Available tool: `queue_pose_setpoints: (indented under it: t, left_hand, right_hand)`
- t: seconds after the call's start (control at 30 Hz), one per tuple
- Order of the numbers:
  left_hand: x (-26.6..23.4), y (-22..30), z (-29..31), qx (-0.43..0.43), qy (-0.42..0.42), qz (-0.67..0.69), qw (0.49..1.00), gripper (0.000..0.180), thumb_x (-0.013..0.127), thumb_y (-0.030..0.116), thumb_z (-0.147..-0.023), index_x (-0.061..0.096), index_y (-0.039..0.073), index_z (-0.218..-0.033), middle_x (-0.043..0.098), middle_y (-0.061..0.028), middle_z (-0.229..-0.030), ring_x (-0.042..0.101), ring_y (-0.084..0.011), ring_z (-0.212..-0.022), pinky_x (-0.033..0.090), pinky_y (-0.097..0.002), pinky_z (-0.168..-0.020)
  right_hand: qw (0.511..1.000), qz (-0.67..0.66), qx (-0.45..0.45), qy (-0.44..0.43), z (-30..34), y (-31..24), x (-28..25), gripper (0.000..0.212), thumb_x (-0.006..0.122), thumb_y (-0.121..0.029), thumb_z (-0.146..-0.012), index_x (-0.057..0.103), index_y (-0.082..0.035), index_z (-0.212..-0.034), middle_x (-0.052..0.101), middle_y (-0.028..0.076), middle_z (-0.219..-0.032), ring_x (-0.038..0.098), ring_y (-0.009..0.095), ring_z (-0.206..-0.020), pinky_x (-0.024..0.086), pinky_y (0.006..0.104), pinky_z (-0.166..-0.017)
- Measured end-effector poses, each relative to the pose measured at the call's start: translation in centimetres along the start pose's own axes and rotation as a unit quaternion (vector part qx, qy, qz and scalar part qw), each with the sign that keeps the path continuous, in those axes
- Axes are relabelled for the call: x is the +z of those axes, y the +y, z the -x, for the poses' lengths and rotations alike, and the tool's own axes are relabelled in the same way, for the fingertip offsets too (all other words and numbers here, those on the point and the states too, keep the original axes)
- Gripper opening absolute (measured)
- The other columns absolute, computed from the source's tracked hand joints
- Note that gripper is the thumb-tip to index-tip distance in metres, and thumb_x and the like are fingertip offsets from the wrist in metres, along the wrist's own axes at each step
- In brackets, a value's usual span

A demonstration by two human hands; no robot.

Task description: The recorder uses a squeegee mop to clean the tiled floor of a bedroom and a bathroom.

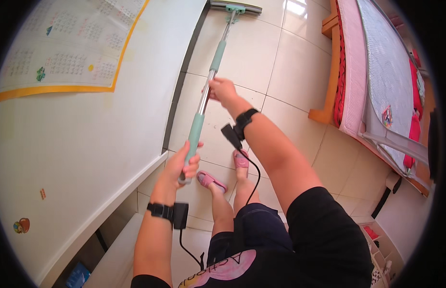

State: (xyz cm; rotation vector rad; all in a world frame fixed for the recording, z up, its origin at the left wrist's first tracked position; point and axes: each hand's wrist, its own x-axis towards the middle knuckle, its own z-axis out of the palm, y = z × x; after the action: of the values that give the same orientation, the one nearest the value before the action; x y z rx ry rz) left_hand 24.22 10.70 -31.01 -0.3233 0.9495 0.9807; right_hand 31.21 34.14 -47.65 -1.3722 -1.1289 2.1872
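A long mop (196, 130) with a metal pole and mint-green grips slants away from me over the floor. My left hand (183, 163) is closed around the green grip at the pole's near end. Farther up, my right hand (220, 91) has its fingers around the bare metal part of the pole. The wide grey mop head (252, 8) with a green clamp lies on the floor at the top edge, its left end beside the dark skirting.
Pale tiles (242, 57) cover the floor. A white wall (117, 120) with a yellow-edged calendar poster (64, 48) runs along the left. On the right stands a wooden-framed bed (331, 72) with pink and light-blue bedding. My feet wear pink slippers (212, 182). Black cables hang from both wrist straps.
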Motion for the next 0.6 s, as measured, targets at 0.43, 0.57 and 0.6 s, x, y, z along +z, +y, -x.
queue_pose_setpoints:
  t: [0.43, 0.57, 0.6]
  left_hand:
    - [-4.8, -22.1, 39.2, -0.366, 0.264, -0.030, 0.892, 0.041, 0.031, 0.046, -0.094, 0.048, 0.010, -0.102, 0.043, -0.0013, -0.058, 0.045, -0.0126, -0.050, 0.037, -0.0250, -0.047]
    - [-3.1, -22.1, 40.1, -0.377, 0.310, -0.122, 0.864, 0.041, 0.031, 0.045, -0.094, 0.048, 0.009, -0.092, 0.045, -0.0022, -0.057, 0.046, -0.0130, -0.049, 0.037, -0.0257, -0.046]
    - [-3.0, -21.6, 38.9, -0.369, 0.301, -0.142, 0.868, 0.041, 0.030, 0.045, -0.095, 0.048, 0.009, -0.090, 0.045, -0.0024, -0.057, 0.046, -0.0131, -0.048, 0.037, -0.0259, -0.045]
  right_hand:
    - [0.796, -0.225, 0.539, -0.160, 31.5, 23.2, 13.5, 0.011, 0.052, -0.012, -0.084, 0.055, -0.003, -0.078, 0.056, 0.008, -0.065, 0.057, 0.022, -0.063, 0.047, 0.0332, -0.057]
    - [0.804, -0.130, 0.551, -0.181, 32.2, 21.1, 15.1, 0.016, 0.052, -0.013, -0.084, 0.054, -0.002, -0.073, 0.054, 0.011, -0.064, 0.054, 0.024, -0.056, 0.048, 0.0361, -0.051]
    - [0.810, -0.085, 0.526, -0.245, 29.0, 20.9, 13.1, 0.011, 0.054, -0.010, -0.082, 0.054, -0.002, -0.075, 0.054, 0.011, -0.064, 0.054, 0.024, -0.055, 0.048, 0.0374, -0.050]
